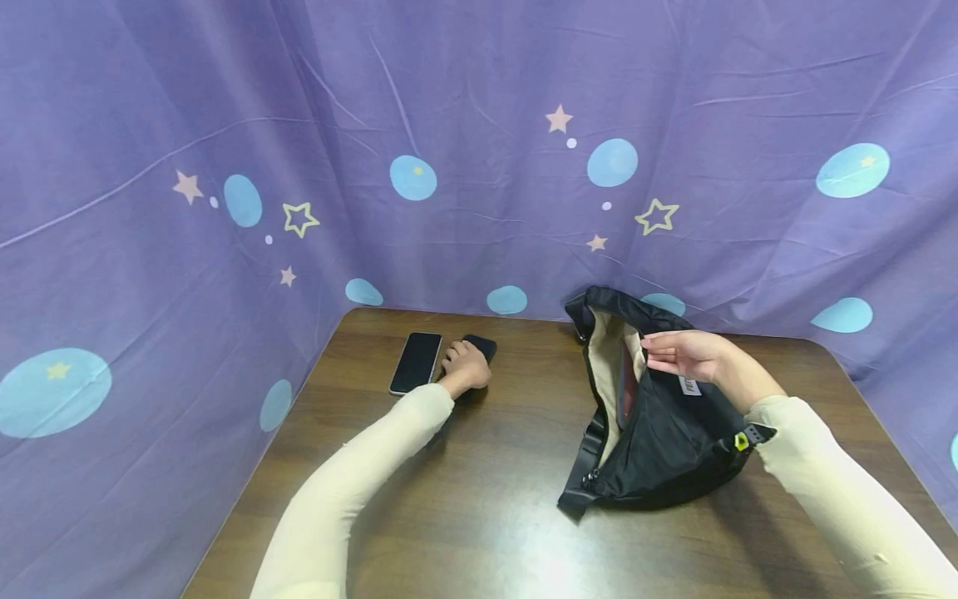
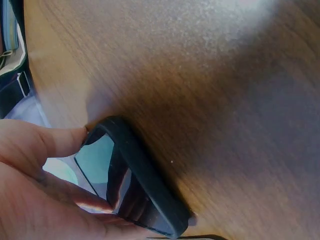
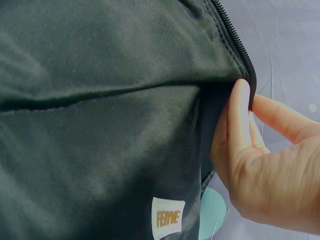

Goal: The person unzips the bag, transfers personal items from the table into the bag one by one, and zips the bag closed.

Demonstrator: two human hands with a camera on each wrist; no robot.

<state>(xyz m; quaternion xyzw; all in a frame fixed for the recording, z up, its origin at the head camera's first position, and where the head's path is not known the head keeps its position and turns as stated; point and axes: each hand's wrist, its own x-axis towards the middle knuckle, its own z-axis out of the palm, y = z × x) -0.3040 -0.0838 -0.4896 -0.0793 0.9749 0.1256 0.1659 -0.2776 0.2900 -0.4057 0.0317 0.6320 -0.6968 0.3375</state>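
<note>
My left hand [image 1: 467, 366] is on a smartphone in a black case [image 1: 483, 344] at the back left of the table. In the left wrist view, thumb and fingers grip opposite sides of this phone [image 2: 150, 185], its glossy screen turned partly up. Just left of it lies a second smartphone [image 1: 417, 363] with a light rim, screen up. On the right, my right hand [image 1: 692, 356] pinches the zippered edge of a black fabric bag [image 1: 674, 441], holding its mouth apart. The beige lining [image 1: 601, 349] shows, and something reddish and grey [image 1: 629, 387] sits inside, mostly hidden.
Both hands work over a brown wooden table [image 1: 479, 466]. A purple curtain [image 1: 479, 208] with stars and blue spots hangs right behind its back edge and along the left. The bag's strap [image 1: 580, 482] trails on the tabletop toward the front.
</note>
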